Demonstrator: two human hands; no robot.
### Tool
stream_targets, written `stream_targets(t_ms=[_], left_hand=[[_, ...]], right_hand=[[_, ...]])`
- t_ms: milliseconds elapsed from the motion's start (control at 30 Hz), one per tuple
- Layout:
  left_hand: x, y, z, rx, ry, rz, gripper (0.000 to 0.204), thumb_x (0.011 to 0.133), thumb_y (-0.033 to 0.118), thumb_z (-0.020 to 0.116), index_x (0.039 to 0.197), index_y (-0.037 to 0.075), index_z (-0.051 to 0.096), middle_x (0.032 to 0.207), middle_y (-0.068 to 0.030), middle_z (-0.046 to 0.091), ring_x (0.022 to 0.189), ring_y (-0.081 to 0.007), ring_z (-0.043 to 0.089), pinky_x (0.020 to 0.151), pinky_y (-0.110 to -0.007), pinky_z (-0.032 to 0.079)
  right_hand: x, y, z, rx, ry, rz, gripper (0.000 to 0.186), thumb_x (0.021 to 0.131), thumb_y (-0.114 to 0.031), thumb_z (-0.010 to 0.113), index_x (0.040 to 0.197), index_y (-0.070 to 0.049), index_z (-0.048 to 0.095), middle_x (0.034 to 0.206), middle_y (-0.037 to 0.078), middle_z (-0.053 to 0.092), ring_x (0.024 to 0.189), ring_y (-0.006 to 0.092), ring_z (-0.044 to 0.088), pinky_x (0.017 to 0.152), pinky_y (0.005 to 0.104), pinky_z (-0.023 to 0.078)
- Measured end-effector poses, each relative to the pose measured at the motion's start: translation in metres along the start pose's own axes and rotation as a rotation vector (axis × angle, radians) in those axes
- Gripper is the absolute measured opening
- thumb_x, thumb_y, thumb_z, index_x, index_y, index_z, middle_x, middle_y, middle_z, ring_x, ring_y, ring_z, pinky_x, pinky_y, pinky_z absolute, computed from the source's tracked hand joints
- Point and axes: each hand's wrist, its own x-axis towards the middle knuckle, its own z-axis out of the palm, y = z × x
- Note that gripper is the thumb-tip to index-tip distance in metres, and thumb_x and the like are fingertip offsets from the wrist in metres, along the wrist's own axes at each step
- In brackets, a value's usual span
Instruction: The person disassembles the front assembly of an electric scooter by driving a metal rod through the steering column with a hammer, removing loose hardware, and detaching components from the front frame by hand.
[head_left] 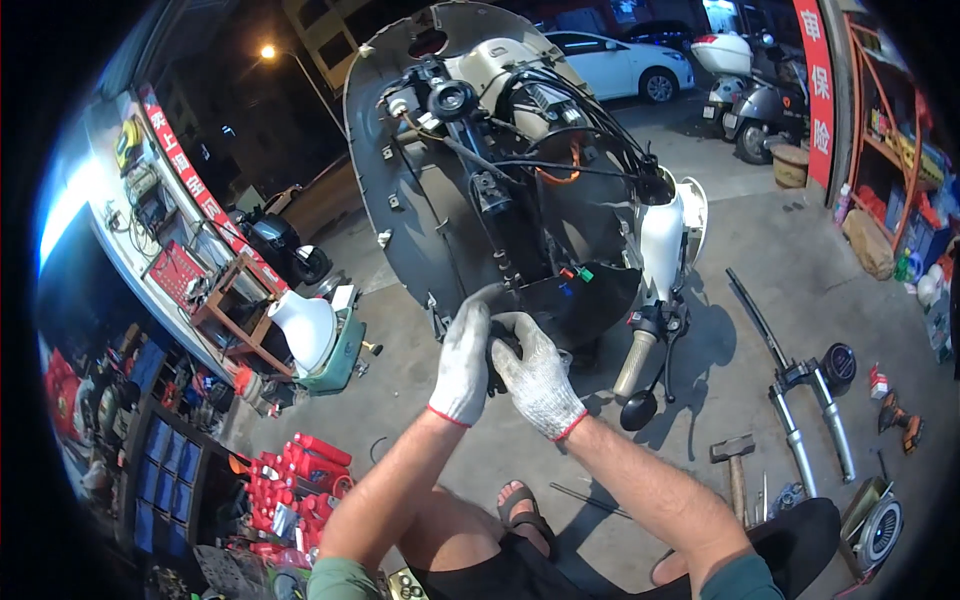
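Note:
A partly stripped scooter front (410, 200) stands before me, its dark inner shell, cables and steering column exposed. A black curved panel (590, 310) with small coloured connectors hangs at its bottom. Both my hands wear white knit gloves with red cuffs and meet at this panel's left end. My left hand (462, 360) has its fingers bent over a dark part there. My right hand (532, 378) is curled just beside it, thumb against that dark part, whose shape is mostly hidden. Right of them hangs the handlebar grip (635, 362) with a mirror (638, 410).
A fork assembly (800, 420), hammer (735, 450) and drill (900, 422) lie on the floor at right. Red bottles (300, 470) crowd the lower left, near a green bin (335, 355) with white panels. Shelving (895, 130) stands at right; parked scooters (750, 110) and a car sit behind.

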Motion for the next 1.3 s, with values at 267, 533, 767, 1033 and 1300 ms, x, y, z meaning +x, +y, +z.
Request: stream_targets(t_ms=[267, 533, 767, 1033, 1300], left_hand=[[0.005, -0.053, -0.001, -0.128, 0.105, -0.126, 0.054, 0.104, 0.04, 0.045, 0.139, -0.002, 0.045, 0.127, -0.0115, 0.059, 0.107, -0.0184, 0.061, 0.09, -0.031, 0.051], [0.01, -0.086, -0.022, 0.065, 0.15, -0.308, 0.045, 0.103, 0.029, 0.05, 0.138, 0.001, 0.046, 0.126, -0.0116, 0.06, 0.113, -0.0204, 0.06, 0.092, -0.034, 0.049], [0.013, -0.1, -0.024, 0.233, 0.195, -0.282, 0.042, 0.102, 0.026, 0.051, 0.134, -0.001, 0.05, 0.123, -0.0099, 0.059, 0.111, -0.0166, 0.056, 0.097, -0.032, 0.046], [0.018, -0.108, -0.031, 0.32, 0.221, -0.29, 0.041, 0.101, 0.026, 0.053, 0.131, -0.002, 0.053, 0.122, -0.0099, 0.06, 0.112, -0.0162, 0.054, 0.098, -0.03, 0.042], [0.02, -0.084, -0.018, 0.355, 0.282, -0.015, 0.038, 0.102, 0.017, 0.047, 0.133, -0.005, 0.049, 0.126, -0.015, 0.058, 0.115, -0.0222, 0.056, 0.099, -0.037, 0.047]], right_hand=[[0.045, 0.051, -0.028, 0.624, 0.295, 0.111, 0.018, 0.096, -0.003, 0.055, 0.113, -0.001, 0.062, 0.099, 0.004, 0.064, 0.086, 0.0097, 0.059, 0.08, 0.0252, 0.05], [0.085, 0.061, -0.004, 0.627, 0.494, -0.096, 0.032, 0.089, 0.006, 0.056, 0.12, 0.001, 0.06, 0.115, 0.009, 0.064, 0.104, 0.0169, 0.059, 0.095, 0.0294, 0.046], [0.104, 0.079, 0.004, 0.54, 0.58, -0.029, 0.031, 0.088, 0.003, 0.059, 0.119, 0.001, 0.059, 0.12, 0.017, 0.063, 0.114, 0.0309, 0.06, 0.1, 0.0364, 0.046], [0.113, 0.087, 0.007, 0.355, 0.629, -0.129, 0.03, 0.088, 0.001, 0.06, 0.118, 0.0, 0.06, 0.117, 0.017, 0.065, 0.111, 0.0325, 0.062, 0.098, 0.037, 0.048], [0.098, 0.089, 0.002, 0.273, 0.645, -0.173, 0.029, 0.085, 0.001, 0.061, 0.112, -0.009, 0.063, 0.107, 0.015, 0.064, 0.098, 0.0338, 0.063, 0.085, 0.0382, 0.053]])
